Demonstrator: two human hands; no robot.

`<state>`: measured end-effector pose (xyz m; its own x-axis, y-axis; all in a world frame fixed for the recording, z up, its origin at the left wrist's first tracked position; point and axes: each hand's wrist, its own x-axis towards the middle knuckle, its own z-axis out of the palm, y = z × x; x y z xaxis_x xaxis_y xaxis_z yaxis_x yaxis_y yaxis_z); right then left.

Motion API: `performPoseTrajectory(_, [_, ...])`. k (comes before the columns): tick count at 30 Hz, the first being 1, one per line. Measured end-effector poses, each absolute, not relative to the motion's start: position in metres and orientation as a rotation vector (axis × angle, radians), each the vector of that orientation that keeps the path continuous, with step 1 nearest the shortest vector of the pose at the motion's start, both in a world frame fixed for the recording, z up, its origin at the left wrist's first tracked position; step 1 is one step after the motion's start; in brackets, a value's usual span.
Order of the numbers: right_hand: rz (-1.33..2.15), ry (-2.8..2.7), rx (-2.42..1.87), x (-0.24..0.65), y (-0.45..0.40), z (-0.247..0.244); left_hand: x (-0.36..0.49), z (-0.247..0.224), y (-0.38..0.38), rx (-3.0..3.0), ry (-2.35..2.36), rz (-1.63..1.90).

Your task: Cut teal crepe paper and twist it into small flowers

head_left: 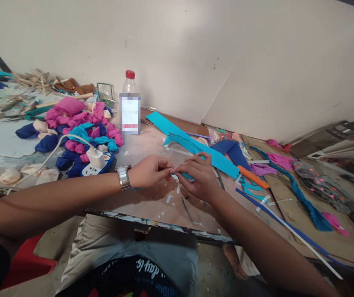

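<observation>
Closed in a pinch, my left hand (149, 171) and right hand (198, 175) are holding a small blue scrap (188, 176). I am positioning both above the table (152, 210).

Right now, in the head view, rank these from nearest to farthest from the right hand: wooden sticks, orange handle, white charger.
1. Orange handle, right of the right hand.
2. White charger, left, past the left hand.
3. Wooden sticks, heaped at the back left.
</observation>
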<state>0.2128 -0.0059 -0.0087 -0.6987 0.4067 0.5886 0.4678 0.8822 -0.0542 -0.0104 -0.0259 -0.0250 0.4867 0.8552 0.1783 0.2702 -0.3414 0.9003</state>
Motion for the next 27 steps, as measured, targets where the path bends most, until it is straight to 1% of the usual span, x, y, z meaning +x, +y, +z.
performPoseTrajectory(4, [-0.131, -2.443, -0.634, 0.212, -0.007, -0.009, -0.013, -0.027, -0.028, 2.298, 1.132, 0.858])
performPoseTrajectory(6, [-0.118, -2.442, -0.644, 0.212, -0.008, -0.007, -0.014, -0.027, -0.028, 2.576, 1.153, 0.832])
performPoseTrajectory(9, [-0.084, -2.433, -0.672, 0.211, -0.01, -0.005, -0.017, -0.026, -0.027, 2.922, 1.003, 0.793])
performPoseTrajectory(13, [-0.035, -2.444, -0.679, 0.211, -0.012, -0.005, -0.018, -0.023, -0.026, 3.11, 0.861, 0.858])
performPoseTrajectory(17, [-0.024, -2.443, -0.678, 0.211, -0.01, -0.008, -0.015, -0.024, -0.025, 3.129, 0.866, 0.868])
performPoseTrajectory(20, [-0.05, -2.432, -0.659, 0.211, -0.008, -0.008, -0.013, -0.024, -0.027, 3.043, 0.975, 0.828])
performPoseTrajectory(24, [-0.108, -2.429, -0.608, 0.211, -0.007, -0.008, -0.009, -0.021, -0.035, 2.772, 1.141, 0.743])
performPoseTrajectory(27, [-0.165, -2.424, -0.579, 0.211, -0.007, -0.007, -0.009, -0.018, -0.037, 2.465, 1.16, 0.748])
